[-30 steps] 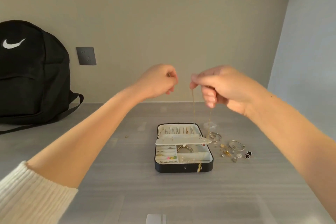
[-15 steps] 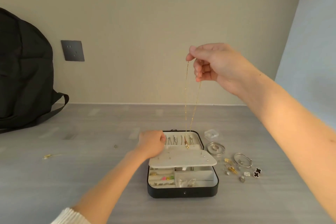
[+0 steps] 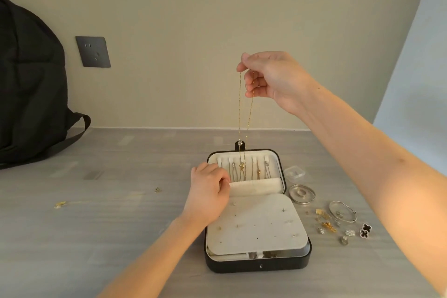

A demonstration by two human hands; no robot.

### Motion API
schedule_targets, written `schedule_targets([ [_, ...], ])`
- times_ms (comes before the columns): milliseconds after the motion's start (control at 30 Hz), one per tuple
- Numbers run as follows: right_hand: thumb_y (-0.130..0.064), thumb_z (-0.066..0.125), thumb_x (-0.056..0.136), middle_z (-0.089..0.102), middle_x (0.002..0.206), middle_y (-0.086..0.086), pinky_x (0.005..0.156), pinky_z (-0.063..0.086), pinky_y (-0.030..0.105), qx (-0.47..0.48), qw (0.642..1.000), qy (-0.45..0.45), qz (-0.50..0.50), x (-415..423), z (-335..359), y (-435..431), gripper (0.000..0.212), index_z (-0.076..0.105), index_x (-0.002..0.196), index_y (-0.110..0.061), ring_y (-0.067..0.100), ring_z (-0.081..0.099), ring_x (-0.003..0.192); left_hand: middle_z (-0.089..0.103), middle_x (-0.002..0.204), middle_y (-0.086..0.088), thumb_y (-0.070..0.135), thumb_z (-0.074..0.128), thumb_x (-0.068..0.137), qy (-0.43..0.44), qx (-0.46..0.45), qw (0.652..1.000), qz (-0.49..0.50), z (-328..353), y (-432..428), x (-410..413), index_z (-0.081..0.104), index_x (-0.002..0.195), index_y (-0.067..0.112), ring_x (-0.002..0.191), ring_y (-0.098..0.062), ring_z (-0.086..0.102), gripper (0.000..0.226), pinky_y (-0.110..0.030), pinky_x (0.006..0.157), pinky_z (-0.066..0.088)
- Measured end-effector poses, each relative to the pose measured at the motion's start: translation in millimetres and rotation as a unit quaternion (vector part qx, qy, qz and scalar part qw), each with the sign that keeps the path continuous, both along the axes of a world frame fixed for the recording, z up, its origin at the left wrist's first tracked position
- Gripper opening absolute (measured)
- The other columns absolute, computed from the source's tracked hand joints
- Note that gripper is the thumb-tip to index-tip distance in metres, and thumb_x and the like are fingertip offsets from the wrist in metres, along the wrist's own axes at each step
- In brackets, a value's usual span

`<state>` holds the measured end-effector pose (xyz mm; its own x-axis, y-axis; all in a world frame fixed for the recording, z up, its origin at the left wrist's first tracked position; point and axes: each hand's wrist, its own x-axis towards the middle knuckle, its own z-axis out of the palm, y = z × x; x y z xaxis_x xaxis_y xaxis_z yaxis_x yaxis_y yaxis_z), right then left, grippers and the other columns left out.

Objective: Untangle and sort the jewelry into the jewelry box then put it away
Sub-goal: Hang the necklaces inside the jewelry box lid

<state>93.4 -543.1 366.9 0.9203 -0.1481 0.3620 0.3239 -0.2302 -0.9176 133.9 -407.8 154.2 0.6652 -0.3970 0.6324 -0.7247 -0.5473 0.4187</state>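
Pinched in the right hand, the gold necklace could snag hung chains while left hand fingers grip the lid pocket.

Home room: backpack, wall socket, desk.

Grey table bearing jewelry box

A thin gold necklace is hanging doubled above the open black jewelry box, its small pendant dangling at the lid's hook row. The box is lying flat, its cream earring panel covering the tray; loose pieces are lying scattered just beside it.
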Motion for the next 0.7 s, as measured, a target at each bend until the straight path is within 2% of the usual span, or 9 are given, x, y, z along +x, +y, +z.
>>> schedule_targets([
  [100,-0.022,0.051,0.095,0.051,0.054,0.001,0.053,0.05,0.025,-0.001,1.0,0.001,0.005,6,0,4,0.024,0.06,0.076,-0.009,0.014,0.049,0.046,0.048,0.067,0.016,0.015,0.042,0.077,-0.041,-0.055,0.997,-0.029,2,4,-2,0.055,0.062,0.017,0.073,-0.007,0.043,0.02,-0.024,0.069,0.03],
  [300,-0.023,0.052,0.095,0.052,0.054,0.0,0.053,0.049,0.025,-0.007,1.0,0.005,0.013,9,3,10,0.025,0.061,0.076,-0.01,0.014,0.049,0.047,0.054,0.065,0.009,0.014,0.045,0.075,-0.097,-0.09,0.989,-0.06,3,8,-7,0.058,0.061,0.014,0.075,-0.005,0.042,0.019,-0.024,0.07,0.029],
  [700,-0.02,0.053,0.095,0.055,0.054,0.001,0.05,0.05,0.023,-0.097,0.994,0.043,0.033,-11,-22,14,0.025,0.061,0.074,-0.008,0.013,0.053,0.047,0.054,0.064,0.007,0.013,0.049,0.072,-0.131,-0.099,0.984,-0.072,5,9,-10,0.059,0.06,0.011,0.074,-0.009,0.044,0.016,-0.026,0.07,0.029],
])
